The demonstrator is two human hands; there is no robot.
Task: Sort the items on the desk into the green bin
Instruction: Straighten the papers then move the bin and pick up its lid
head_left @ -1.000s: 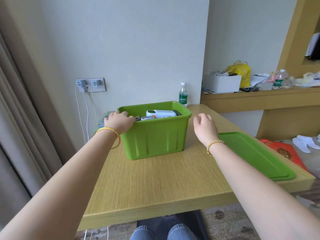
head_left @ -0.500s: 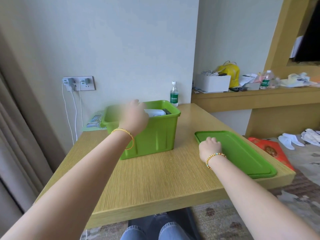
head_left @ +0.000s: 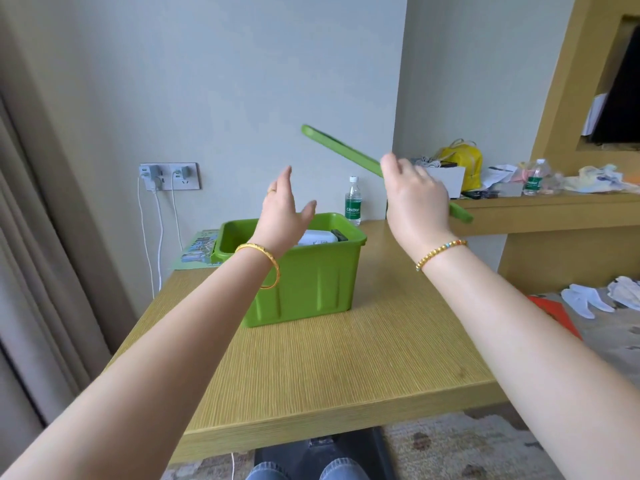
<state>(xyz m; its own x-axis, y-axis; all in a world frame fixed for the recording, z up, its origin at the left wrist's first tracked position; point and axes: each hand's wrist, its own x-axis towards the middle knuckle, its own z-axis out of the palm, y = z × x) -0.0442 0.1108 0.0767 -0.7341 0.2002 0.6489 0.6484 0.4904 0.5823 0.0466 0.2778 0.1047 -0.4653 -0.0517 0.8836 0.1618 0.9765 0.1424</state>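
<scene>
The green bin [head_left: 311,282] stands on the wooden desk [head_left: 346,368] near its far side, with a white device [head_left: 317,237] and a dark item inside. My right hand [head_left: 414,202] grips the flat green lid [head_left: 341,147] and holds it in the air, tilted edge-on, above and right of the bin. My left hand [head_left: 285,209] is raised over the bin's left part, fingers straight and spread, holding nothing. It is apart from the lid.
A leaflet [head_left: 197,252] lies on the desk behind the bin's left end. A water bottle [head_left: 353,202] stands behind the bin by the wall. Chargers with white cables hang from the wall socket [head_left: 169,176]. A cluttered shelf [head_left: 540,202] runs along the right.
My right hand took hold of the lid on the desk's right side and lifted it up above the bin. My left hand left the bin's rim and rose, open.
</scene>
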